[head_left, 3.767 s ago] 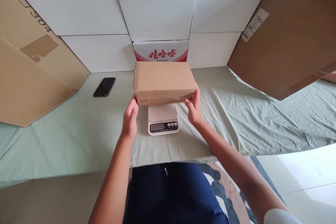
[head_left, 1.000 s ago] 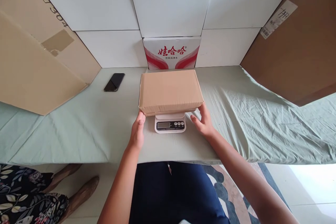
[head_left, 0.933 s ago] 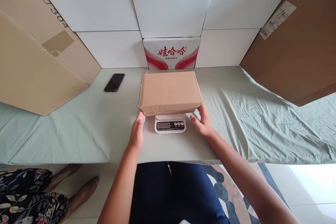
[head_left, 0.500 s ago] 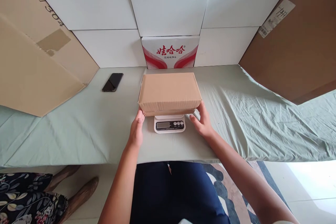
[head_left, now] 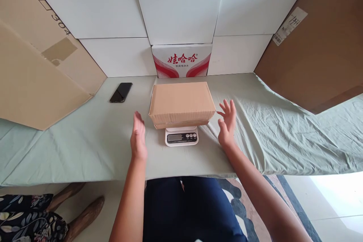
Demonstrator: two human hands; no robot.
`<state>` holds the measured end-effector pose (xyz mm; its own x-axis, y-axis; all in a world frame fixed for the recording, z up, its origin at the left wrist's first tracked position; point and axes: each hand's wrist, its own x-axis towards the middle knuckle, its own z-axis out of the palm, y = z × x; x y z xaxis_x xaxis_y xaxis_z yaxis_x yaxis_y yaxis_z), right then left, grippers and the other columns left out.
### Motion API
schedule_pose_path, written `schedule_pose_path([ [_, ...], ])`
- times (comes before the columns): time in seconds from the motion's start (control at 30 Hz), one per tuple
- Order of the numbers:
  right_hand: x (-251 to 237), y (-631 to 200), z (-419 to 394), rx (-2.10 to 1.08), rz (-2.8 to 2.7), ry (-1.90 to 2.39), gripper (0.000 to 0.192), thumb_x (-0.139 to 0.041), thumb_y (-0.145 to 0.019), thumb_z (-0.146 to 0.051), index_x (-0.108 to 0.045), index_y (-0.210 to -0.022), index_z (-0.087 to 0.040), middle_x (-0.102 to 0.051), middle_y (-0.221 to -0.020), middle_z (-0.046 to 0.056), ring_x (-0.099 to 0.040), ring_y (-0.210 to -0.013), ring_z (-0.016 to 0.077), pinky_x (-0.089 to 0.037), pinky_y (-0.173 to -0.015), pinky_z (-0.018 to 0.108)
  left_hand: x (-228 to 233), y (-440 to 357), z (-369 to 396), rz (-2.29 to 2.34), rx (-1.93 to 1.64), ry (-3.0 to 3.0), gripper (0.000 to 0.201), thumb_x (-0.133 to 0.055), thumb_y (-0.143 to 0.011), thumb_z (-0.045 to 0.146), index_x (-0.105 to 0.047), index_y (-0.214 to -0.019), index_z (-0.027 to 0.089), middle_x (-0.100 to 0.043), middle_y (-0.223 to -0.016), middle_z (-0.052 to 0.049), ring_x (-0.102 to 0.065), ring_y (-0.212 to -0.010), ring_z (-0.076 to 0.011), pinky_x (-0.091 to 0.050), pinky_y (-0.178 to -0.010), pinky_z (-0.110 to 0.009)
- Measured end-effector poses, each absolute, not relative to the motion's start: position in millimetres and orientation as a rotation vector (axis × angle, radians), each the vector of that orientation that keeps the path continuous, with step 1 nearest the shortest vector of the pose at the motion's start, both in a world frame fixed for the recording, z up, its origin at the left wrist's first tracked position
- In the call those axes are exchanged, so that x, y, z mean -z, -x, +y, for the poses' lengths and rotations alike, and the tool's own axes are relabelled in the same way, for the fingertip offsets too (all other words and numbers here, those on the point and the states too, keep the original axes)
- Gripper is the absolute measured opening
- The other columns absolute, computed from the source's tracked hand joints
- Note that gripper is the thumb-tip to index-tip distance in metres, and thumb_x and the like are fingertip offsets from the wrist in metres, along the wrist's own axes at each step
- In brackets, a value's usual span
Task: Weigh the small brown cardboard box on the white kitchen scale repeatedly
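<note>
A closed brown cardboard box (head_left: 181,100) rests on a white digital kitchen scale (head_left: 182,143). The box covers the scale's platform; only the front, with its display and several buttons, shows. My left hand (head_left: 138,136) is held upright to the left of the box, apart from it, fingers stretched out and nothing held. To the right of the box, my right hand (head_left: 227,123) is raised with its fingers spread, clear of the cardboard and holding nothing.
A black smartphone (head_left: 121,92) lies on the green cloth (head_left: 93,132) at the left. White panels and a red-and-white carton (head_left: 182,60) line the back. Large cardboard sheets (head_left: 42,79) flank both sides. Another person's legs (head_left: 76,219) show at the lower left.
Both my hands have let go of the box and moved outward, left and right. The box stays on the scale. The view has tilted slightly.
</note>
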<state>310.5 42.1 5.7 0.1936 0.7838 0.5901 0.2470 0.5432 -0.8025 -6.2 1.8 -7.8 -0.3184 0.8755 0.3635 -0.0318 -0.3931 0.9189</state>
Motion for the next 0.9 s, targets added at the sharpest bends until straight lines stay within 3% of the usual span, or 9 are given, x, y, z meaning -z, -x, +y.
schedule_pose_path([
  [0.17,-7,-314,46,-0.58,-1.186,1.031,0.063,-0.053,-0.095,-0.055,-0.04,-0.154,-0.038,-0.05,-0.16,0.011,-0.055,-0.143,0.0358,-0.051,-0.109,0.061,11,15,6,1.158,-1.852,-1.14,0.069,-0.046,-0.097,0.07,-0.046,-0.157,0.036,-0.026,-0.175,-0.003,-0.022,-0.163,-0.0243,-0.021,-0.133,-0.043],
  [0.33,-4,-312,49,-0.675,-1.152,1.053,0.06,-0.056,-0.093,-0.054,-0.046,-0.149,-0.036,-0.051,-0.16,0.011,-0.054,-0.145,0.0359,-0.046,-0.115,0.064,14,11,7,1.12,-1.752,-1.114,0.072,-0.046,-0.094,0.075,-0.05,-0.155,0.037,-0.031,-0.174,-0.002,-0.024,-0.163,-0.0245,-0.021,-0.133,-0.043],
  [0.7,-2,-308,51,-1.021,-1.154,0.96,0.072,-0.063,-0.091,-0.059,-0.041,-0.156,-0.037,-0.035,-0.173,0.004,-0.034,-0.161,0.0322,-0.032,-0.13,0.062,13,6,7,1.142,-1.63,-1.151,0.081,-0.045,-0.091,0.08,-0.044,-0.158,0.036,-0.031,-0.173,-0.003,-0.025,-0.162,-0.0285,-0.021,-0.133,-0.048],
  [0.9,-4,-306,45,-1.091,-1.294,0.852,0.075,-0.061,-0.093,-0.064,-0.037,-0.159,-0.04,-0.035,-0.173,-0.002,-0.033,-0.162,0.0303,-0.028,-0.134,0.059,14,4,5,1.143,-1.572,-1.2,0.086,-0.045,-0.09,0.081,-0.044,-0.159,0.03,-0.036,-0.171,-0.006,-0.028,-0.161,-0.0311,-0.022,-0.133,-0.049],
])
